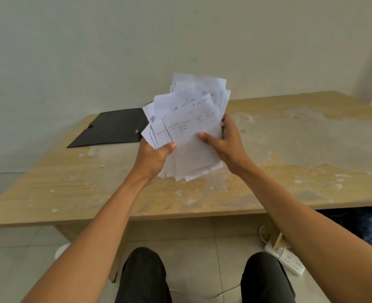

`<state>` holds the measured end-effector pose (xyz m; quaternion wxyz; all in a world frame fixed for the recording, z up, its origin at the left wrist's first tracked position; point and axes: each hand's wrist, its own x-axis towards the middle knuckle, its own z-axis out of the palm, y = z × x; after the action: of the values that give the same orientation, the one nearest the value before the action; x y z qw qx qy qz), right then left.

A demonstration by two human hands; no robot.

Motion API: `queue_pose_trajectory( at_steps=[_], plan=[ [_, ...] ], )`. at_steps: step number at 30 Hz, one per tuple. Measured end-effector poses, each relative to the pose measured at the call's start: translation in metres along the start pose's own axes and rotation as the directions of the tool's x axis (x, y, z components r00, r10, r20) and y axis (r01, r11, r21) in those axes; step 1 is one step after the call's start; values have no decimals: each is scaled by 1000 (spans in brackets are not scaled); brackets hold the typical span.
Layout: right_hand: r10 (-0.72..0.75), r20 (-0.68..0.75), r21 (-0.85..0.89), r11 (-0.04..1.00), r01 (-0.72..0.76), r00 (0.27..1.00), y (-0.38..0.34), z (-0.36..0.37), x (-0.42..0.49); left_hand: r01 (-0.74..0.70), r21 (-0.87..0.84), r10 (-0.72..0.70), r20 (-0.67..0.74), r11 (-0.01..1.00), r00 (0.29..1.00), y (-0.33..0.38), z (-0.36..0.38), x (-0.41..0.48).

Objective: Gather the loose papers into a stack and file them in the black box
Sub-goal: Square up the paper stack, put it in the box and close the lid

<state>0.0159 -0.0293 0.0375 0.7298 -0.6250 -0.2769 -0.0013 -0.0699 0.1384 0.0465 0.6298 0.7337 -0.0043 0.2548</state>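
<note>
A fanned, uneven bundle of white papers [189,119] with printed tables and handwriting is held up above the wooden table [290,149]. My left hand [153,158] grips its lower left edge, thumb on the front sheet. My right hand [226,141] holds the right edge, thumb pressed on the top sheet. The black box [112,127] lies flat and closed on the table's back left, just behind and left of the papers; the bundle hides its right corner.
The table top is worn, with peeled pale patches and small white scraps. A white power strip [287,259] and cable lie on the tiled floor under the table's right side. My knees in dark trousers are below the front edge.
</note>
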Motion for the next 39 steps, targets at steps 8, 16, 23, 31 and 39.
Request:
queue_pose_trajectory(
  at_steps=[8,16,23,31,39],
  plan=[
    [61,72,-8,998,-61,996,10,-6,-7,30,-19,-29,44,999,999,-11,-9,-2],
    [124,115,-1,992,-125,986,18,-6,-14,98,-95,-85,135,991,987,-11,-10,-6],
    [63,93,16,998,-64,994,14,7,-14,62,-137,-61,13,989,998,-5,5,0],
    [69,123,106,991,-82,990,11,15,-18,-2,-142,-19,-150,990,988,5,15,-1],
    [-56,58,49,997,53,997,0,14,-12,-244,123,259,-129,962,957,15,12,5]
  ],
)
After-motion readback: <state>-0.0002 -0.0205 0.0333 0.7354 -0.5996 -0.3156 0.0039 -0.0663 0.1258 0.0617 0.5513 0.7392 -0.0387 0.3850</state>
